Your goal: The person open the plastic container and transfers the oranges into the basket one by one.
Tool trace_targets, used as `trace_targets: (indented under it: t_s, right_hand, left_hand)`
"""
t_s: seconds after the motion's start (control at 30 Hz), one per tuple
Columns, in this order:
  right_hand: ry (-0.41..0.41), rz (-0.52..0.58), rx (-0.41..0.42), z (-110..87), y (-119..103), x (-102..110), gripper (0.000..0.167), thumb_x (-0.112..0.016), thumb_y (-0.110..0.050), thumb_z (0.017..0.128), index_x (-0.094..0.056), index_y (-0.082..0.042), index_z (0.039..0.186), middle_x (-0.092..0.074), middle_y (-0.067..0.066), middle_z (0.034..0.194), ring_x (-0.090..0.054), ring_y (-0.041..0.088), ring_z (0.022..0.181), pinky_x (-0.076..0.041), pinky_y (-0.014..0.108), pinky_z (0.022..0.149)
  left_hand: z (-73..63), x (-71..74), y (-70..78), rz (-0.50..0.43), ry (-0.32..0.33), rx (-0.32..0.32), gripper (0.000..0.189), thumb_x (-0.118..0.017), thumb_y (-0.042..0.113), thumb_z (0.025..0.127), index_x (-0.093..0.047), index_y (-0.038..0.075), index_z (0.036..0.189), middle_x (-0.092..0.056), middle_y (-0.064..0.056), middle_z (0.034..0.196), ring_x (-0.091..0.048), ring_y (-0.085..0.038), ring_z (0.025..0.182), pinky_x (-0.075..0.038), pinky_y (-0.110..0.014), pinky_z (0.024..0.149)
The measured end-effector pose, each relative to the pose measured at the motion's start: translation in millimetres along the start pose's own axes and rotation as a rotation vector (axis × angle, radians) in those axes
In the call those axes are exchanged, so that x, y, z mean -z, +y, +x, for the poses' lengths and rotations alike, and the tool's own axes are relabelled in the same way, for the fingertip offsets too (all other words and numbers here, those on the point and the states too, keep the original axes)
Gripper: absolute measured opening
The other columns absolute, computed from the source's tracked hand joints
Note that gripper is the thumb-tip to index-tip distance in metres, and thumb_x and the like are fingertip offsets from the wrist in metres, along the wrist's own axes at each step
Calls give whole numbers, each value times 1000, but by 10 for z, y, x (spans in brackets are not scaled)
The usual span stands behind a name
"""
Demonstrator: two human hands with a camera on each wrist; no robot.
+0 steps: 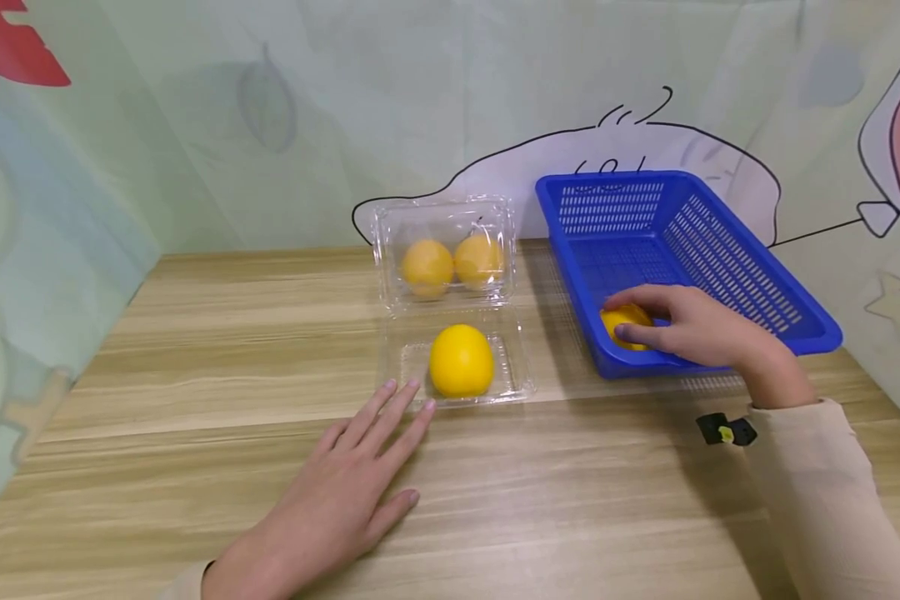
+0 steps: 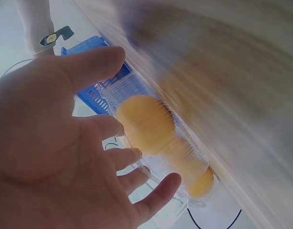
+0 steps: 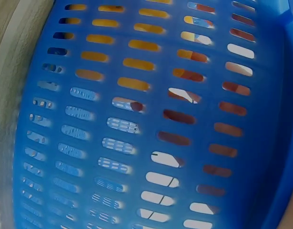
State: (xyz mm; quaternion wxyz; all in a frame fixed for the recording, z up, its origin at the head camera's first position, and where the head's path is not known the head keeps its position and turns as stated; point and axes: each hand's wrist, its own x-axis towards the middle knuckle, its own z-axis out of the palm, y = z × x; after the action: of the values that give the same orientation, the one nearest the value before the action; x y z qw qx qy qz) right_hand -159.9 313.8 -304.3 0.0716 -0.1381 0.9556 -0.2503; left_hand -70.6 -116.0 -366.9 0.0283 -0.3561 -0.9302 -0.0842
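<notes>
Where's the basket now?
Head view: basket on the right side of the table, right of the clear box; right hand grips an orange inside its near-left corner.

A person's left hand (image 1: 341,492) reaches forward, palm down, fingers straight and thumb apart, while the right hand (image 1: 686,323), below a pale-sleeved arm (image 1: 825,475), curls fingers and thumb in a grip.

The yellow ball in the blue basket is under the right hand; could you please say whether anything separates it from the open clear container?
Yes: the left wall of the blue basket stands between the yellow ball, held by the right hand, and the clear container. Nothing else visible does.
</notes>
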Motion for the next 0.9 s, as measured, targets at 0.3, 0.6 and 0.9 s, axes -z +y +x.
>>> trace_targets:
  t_s: [0.3, 0.6, 0.9]
  right_hand:
    - [-26, -6, -7, -38, -15, 22, 42, -64, -33, 107, -65, -17, 146, -70, 14, 135, -65, 42, 124, -51, 64, 101]
    - [-31, -2, -10, -8, 1, -1, 48, -63, -35, 107, -60, -14, 150, -66, 16, 139, -62, 41, 124, -51, 62, 100]
    - [-40, -7, -30, -9, -19, -10, 52, -61, -37, 108, -57, -11, 153, -65, 19, 142, -59, 40, 126, -49, 64, 101]
  left_hand:
    - [4, -10, -6, 1, 5, -1, 85, -68, 43, 102, -24, 19, 171, -13, -7, 179, -15, -33, 164, -42, -65, 114]
    - [6, -6, -4, -6, 8, 0, 86, -69, 43, 101, -23, 19, 171, -13, -6, 179, -15, -32, 164, -41, -65, 114]
    - [2, 12, 7, -9, 0, 4, 85, -69, 42, 102, -24, 19, 171, -12, -6, 179, -15, -33, 164, -41, -66, 115]
